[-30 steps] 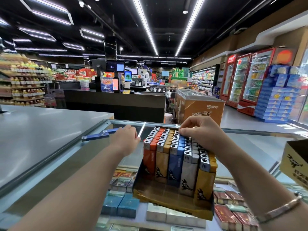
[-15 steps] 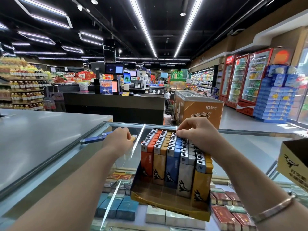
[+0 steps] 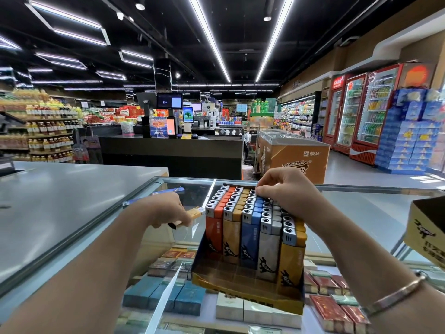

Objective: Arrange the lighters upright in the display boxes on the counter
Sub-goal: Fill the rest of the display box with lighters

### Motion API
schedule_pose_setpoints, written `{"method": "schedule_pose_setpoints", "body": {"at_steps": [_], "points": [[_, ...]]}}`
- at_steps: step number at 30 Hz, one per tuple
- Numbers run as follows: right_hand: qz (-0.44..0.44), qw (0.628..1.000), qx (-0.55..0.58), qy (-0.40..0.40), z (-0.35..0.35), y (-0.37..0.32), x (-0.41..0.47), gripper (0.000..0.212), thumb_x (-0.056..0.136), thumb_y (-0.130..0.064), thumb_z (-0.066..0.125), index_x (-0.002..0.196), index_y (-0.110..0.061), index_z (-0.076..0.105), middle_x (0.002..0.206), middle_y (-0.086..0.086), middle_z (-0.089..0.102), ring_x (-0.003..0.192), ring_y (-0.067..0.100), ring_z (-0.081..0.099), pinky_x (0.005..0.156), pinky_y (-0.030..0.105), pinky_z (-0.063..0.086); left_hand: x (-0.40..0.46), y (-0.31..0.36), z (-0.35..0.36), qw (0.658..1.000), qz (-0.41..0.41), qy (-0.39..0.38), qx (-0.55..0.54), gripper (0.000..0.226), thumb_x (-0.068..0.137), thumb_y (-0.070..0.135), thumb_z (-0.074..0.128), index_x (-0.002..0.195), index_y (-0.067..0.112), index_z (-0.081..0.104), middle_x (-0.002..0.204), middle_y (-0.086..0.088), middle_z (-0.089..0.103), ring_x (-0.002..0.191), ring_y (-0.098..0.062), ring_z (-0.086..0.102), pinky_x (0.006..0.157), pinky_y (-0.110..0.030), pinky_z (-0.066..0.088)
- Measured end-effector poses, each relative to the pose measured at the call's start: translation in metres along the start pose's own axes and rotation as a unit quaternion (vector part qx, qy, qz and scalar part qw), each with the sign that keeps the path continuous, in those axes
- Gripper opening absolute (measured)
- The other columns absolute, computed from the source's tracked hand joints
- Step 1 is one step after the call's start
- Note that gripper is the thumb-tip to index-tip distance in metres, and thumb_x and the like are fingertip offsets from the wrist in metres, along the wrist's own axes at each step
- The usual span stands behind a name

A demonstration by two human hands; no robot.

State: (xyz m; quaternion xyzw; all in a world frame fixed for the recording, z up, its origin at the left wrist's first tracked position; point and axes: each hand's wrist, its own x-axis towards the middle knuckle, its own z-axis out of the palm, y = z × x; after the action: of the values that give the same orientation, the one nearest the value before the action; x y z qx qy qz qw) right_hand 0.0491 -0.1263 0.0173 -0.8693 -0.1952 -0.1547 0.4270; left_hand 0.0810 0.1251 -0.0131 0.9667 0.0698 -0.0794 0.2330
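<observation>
Head view: the filling step looks to be in hand. The left hand (image 3: pixel 168 209) grips a loose tan lighter (image 3: pixel 190 216), lying roughly level, just left of the display box (image 3: pixel 245 289) on the glass counter (image 3: pixel 361 208). The right hand (image 3: pixel 286 186) has its fingers curled down onto the tops of the lighters in the box (image 3: pixel 250 227), near the far end of the right-hand rows; whether it pinches one or only presses them I cannot tell. The next move, as I judge it, calls for turning the tan lighter upright and slipping it into a gap in a row while the right hand steadies the neighbours.

The box holds upright rows by colour: orange, tan, blue, silver, yellow. Its near strip of floor is bare. A second display box (image 3: pixel 426 235) shows at the right edge, contents hidden. Under the glass lie cigarette packs (image 3: pixel 168 297).
</observation>
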Motion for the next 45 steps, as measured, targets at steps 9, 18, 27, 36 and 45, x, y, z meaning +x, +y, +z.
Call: {"method": "schedule_pose_setpoints", "body": {"at_steps": [9, 18, 27, 36, 45], "points": [[-0.119, 0.987, -0.048, 0.099, -0.005, -0.013, -0.006, 0.013, 0.086, -0.019, 0.063, 0.074, -0.023, 0.060, 0.068, -0.008, 0.060, 0.063, 0.005, 0.056, 0.064, 0.027, 0.054, -0.053, 0.037, -0.010, 0.854, 0.339, 0.337, -0.205, 0.009, 0.082, 0.035, 0.063, 0.084, 0.026, 0.065, 0.074, 0.005, 0.067, 0.067, -0.009, 0.061, 0.061, -0.014, 0.048], [-0.193, 0.976, 0.089, 0.043, -0.004, -0.040, -0.020, 0.015, 0.076, -0.032, 0.071, 0.083, -0.021, 0.063, 0.059, -0.004, 0.050, 0.050, 0.002, 0.041, 0.048, 0.015, 0.037, -0.071, 0.057, 0.006, 0.759, 0.478, 0.439, 0.051, 0.022, 0.076, 0.034, 0.071, 0.088, 0.016, 0.070, 0.069, 0.008, 0.053, 0.051, -0.008, 0.050, 0.041, -0.025, 0.045], [-0.174, 0.950, 0.248, 0.079, -0.014, -0.054, -0.027, 0.028, 0.082, 0.009, 0.057, 0.082, -0.018, 0.059, 0.075, 0.012, 0.058, 0.062, 0.019, 0.051, 0.053, 0.040, 0.048, -0.072, 0.055, -0.009, 0.784, 0.385, 0.396, -0.285, 0.047, 0.078, 0.066, 0.041, 0.097, 0.025, 0.054, 0.073, 0.010, 0.046, 0.056, 0.001, 0.041, 0.050, -0.015, 0.033], [-0.240, 0.966, -0.040, -0.092, 0.008, -0.066, -0.040, 0.024, 0.083, -0.006, 0.065, 0.086, -0.029, 0.058, 0.072, -0.011, 0.059, 0.059, 0.007, 0.055, 0.058, 0.025, 0.052, -0.059, 0.043, -0.015, 0.783, 0.282, 0.221, -0.508, 0.013, 0.094, 0.026, 0.051, 0.095, 0.013, 0.053, 0.047, 0.007, 0.036, 0.038, -0.008, 0.028, 0.035, -0.020, 0.026], [-0.222, 0.952, -0.158, -0.143, 0.012, -0.067, -0.041, 0.017, 0.082, -0.007, 0.066, 0.093, -0.020, 0.062, 0.078, -0.014, 0.055, 0.069, 0.000, 0.050, 0.067, 0.015, 0.044, -0.061, 0.045, -0.014, 0.774, 0.285, 0.164, -0.542, 0.025, 0.093, 0.035, 0.049, 0.092, 0.010, 0.052, 0.046, 0.007, 0.032, 0.039, -0.008, 0.027, 0.037, -0.017, 0.029]]}}
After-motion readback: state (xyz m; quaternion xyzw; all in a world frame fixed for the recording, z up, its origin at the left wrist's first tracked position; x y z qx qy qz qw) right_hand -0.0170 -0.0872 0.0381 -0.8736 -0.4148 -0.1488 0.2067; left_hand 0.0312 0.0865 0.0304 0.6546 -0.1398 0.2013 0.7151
